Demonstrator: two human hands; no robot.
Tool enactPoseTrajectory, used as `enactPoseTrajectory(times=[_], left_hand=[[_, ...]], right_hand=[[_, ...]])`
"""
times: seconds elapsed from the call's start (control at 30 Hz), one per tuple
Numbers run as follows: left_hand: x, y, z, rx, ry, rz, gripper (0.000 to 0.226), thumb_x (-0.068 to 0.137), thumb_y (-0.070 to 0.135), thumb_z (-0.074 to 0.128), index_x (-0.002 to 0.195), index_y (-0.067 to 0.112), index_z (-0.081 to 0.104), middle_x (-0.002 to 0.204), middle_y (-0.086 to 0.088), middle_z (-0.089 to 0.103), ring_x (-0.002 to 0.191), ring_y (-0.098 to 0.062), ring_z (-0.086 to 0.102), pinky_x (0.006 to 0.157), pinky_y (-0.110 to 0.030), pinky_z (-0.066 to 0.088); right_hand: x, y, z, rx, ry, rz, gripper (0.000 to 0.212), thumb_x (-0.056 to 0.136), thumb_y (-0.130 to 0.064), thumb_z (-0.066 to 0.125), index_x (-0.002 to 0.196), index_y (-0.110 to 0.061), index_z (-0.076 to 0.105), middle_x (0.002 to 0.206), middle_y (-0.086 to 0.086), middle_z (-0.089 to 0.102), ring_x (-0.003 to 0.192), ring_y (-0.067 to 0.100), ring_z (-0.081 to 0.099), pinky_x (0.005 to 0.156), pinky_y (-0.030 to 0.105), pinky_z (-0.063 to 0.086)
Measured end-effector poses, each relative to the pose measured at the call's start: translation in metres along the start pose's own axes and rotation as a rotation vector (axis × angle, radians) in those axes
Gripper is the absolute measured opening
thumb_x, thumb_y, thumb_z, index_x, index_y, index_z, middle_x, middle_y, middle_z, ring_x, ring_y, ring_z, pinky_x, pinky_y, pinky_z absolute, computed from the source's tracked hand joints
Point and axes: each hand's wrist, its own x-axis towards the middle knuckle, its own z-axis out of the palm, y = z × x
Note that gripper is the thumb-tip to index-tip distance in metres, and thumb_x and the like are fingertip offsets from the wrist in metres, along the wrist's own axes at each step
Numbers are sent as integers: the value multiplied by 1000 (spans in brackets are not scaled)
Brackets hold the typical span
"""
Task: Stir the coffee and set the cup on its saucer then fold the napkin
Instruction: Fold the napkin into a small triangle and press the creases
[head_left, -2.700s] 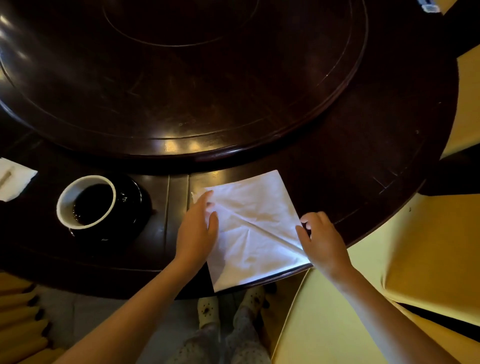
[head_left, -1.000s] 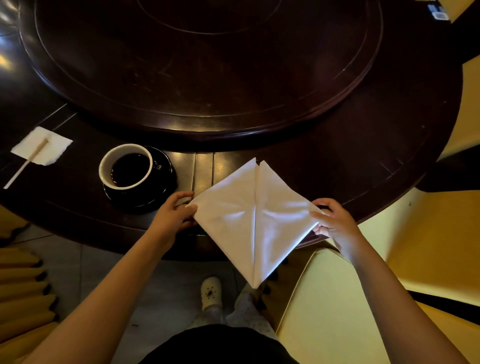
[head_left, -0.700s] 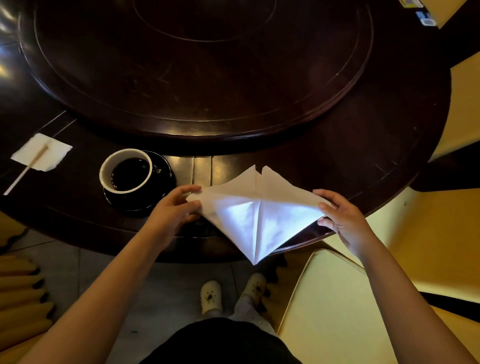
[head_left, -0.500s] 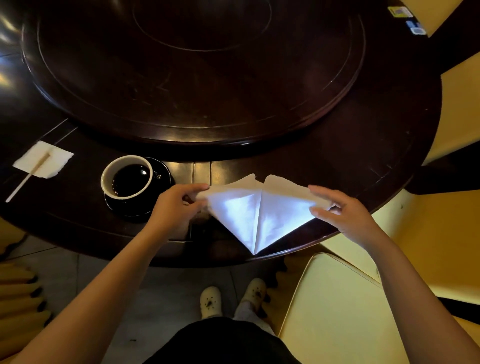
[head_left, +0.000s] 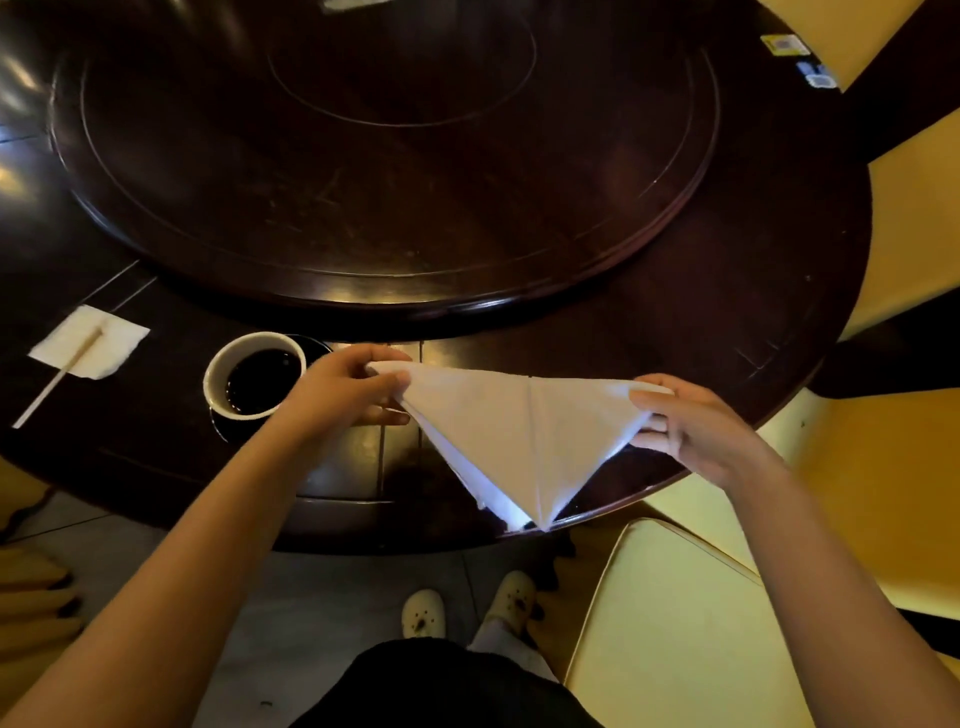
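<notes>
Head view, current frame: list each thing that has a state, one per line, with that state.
napkin: folded into a triangle, point toward the person, pinched at both upper corners
left hand: pinching the napkin's left corner
right hand: pinching the right corner
cup: upright on its saucer, holding dark coffee
stir stick: lying across a small paper

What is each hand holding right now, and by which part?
Both hold the white napkin, folded into a triangle. The left hand pinches its upper left corner, the right hand its upper right corner; the point hangs down at the table edge.
</notes>
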Motion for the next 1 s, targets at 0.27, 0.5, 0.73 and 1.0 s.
enactPoseTrajectory(times=[0.27, 0.5, 0.73, 1.0], left_hand=[[80, -66, 31, 42, 238, -191, 21, 82, -9, 57, 96, 6, 61, 110, -25, 58, 72, -25, 62, 55, -25, 58], [66, -77, 38, 302, 436, 20, 47, 81, 4, 62, 125, 12, 52, 101, -3, 60, 72, -11, 58, 61, -18, 46], [-7, -108, 88, -162, 261, -270, 32, 84, -3, 59, 113, 5, 48, 82, -7, 62, 81, -22, 63, 73, -34, 55], [-14, -112, 121, -193, 179, -377, 29, 82, 0, 61, 105, 13, 49, 85, -12, 66, 81, -20, 67, 74, -35, 57]], right_hand=[[72, 46, 11, -12, 363, 76, 18, 84, 1, 61, 100, -4, 56, 102, 23, 60, 86, 28, 64, 83, 43, 55], [66, 55, 14, -665, 580, -136, 44, 84, -20, 66, 122, -9, 48, 118, 14, 55, 97, 28, 59, 79, 34, 50], [2, 119, 65, -987, 450, -324, 10, 83, -23, 65, 87, -15, 67, 86, -2, 54, 85, 18, 46, 70, 28, 36], [0, 137, 96, -1039, 513, -293, 13, 79, -21, 69, 88, -13, 66, 83, 1, 64, 81, 20, 53, 71, 33, 47]])
